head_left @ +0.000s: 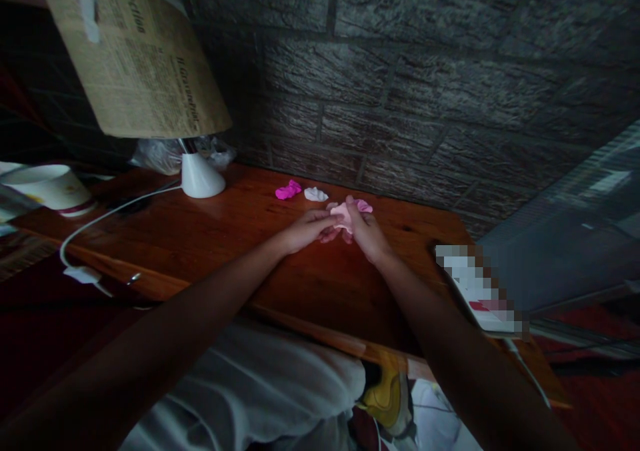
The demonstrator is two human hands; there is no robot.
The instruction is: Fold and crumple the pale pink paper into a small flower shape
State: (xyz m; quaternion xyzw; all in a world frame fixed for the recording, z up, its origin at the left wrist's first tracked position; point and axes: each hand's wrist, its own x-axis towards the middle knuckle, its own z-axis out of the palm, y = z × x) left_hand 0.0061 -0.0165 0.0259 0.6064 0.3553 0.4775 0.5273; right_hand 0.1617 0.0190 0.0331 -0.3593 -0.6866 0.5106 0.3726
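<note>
Over the middle of the wooden table, my left hand (pixel 309 230) and my right hand (pixel 369 232) meet around a soft light pink lump (pixel 342 216). Both thumbs press on it from above, and the left fingers curl beneath. It looks like clay or crumpled paper; I cannot tell which. A pink piece (pixel 364 206) shows just behind my right hand, and whether it joins the held lump is unclear. Farther back on the table lie a bright magenta crumpled lump (pixel 289 190) and a white crumpled lump (pixel 315 194), both apart from my hands.
A lamp (pixel 203 176) with a newsprint shade stands at the back left, its white cord hanging over the front edge. Left of it is a paper cup (pixel 55 190). A blurred-out flat item (pixel 480 291) lies at right. A stone wall (pixel 350 104) borders the table (pixel 240 231).
</note>
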